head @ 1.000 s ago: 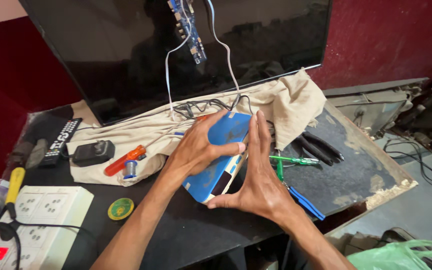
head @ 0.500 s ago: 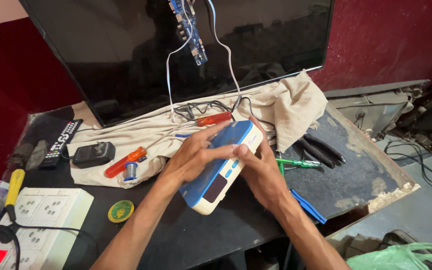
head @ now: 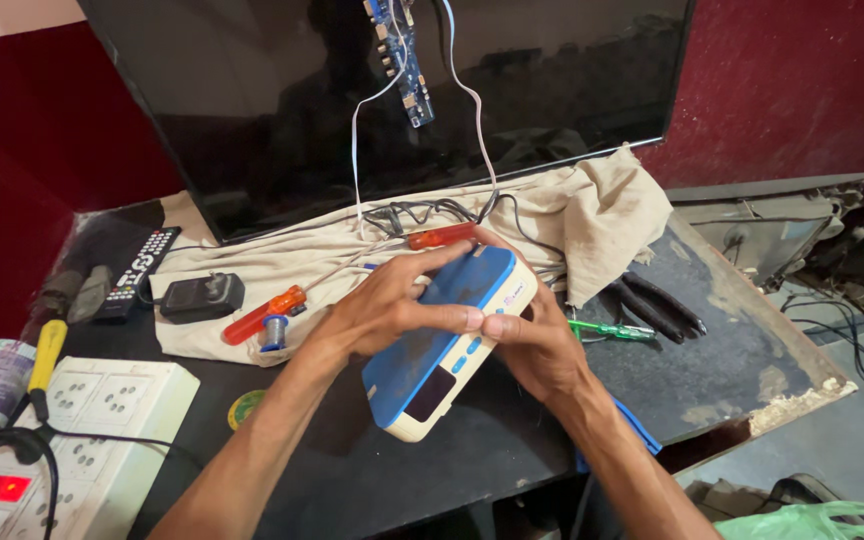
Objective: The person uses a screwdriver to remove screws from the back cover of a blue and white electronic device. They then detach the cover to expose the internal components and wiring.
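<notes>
Blue-topped box now flatter, both hands atop.

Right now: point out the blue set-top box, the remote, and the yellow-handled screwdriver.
blue set-top box (head: 430,345): head view, on its blue top panel.
remote (head: 140,268): head view, on its button face.
yellow-handled screwdriver (head: 47,352): head view, on the yellow handle.

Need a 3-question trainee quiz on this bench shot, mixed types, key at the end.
1. True or false: both hands hold the blue box.
2. What lies on the cloth left of the box: A) orange screwdriver B) hammer C) drill?
3. What stands behind the cloth?

Key:
1. True: left hand on top, right hand at its side.
2. A.
3. A dark flat screen with a circuit board on it.
</notes>
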